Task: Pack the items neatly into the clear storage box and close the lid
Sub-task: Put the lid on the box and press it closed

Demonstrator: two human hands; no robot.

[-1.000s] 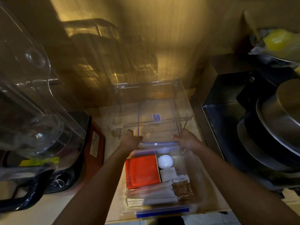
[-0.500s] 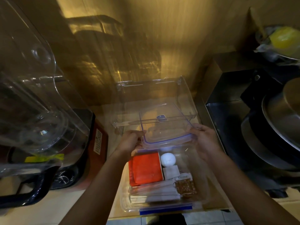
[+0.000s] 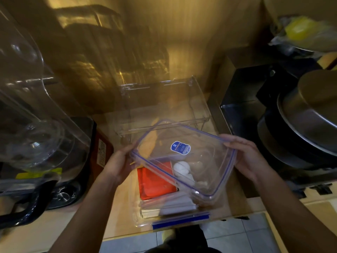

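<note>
Evidently the packing is finished and only the closing is left. The box (image 3: 144, 219) sits at the near edge of the counter (image 3: 120, 207) with its contents lying flat: an orange packet (image 3: 155, 181) on the left, a white ball (image 3: 179, 168) to its right, and pale flat packets nearer the front.

The lid (image 3: 182, 136) is in the air above the box, apart from it, tilted and turned so that its corners do not match the box's. It is probably held by opposite sides so it can be swung square and lowered level.

The left hand (image 3: 118, 165) grips the lid's left corner, with its fingers curled round the rim there. The right hand (image 3: 249, 159) holds the right edge, its fingers (image 3: 230, 141) lying together along the rim. How the thumbs sit I cannot tell. So the lid spans the gap between the two hands, with its blue sticker (image 3: 180, 147) about midway between them and toward the far side.

A blue latch (image 3: 180, 219) shows on the box's near wall. I judge the lid must be turned to line up before it will seat and any latch can snap. A clear rack (image 3: 164, 106) stands just beyond the box, and pots (image 3: 308, 128) are stacked at the right.
</note>
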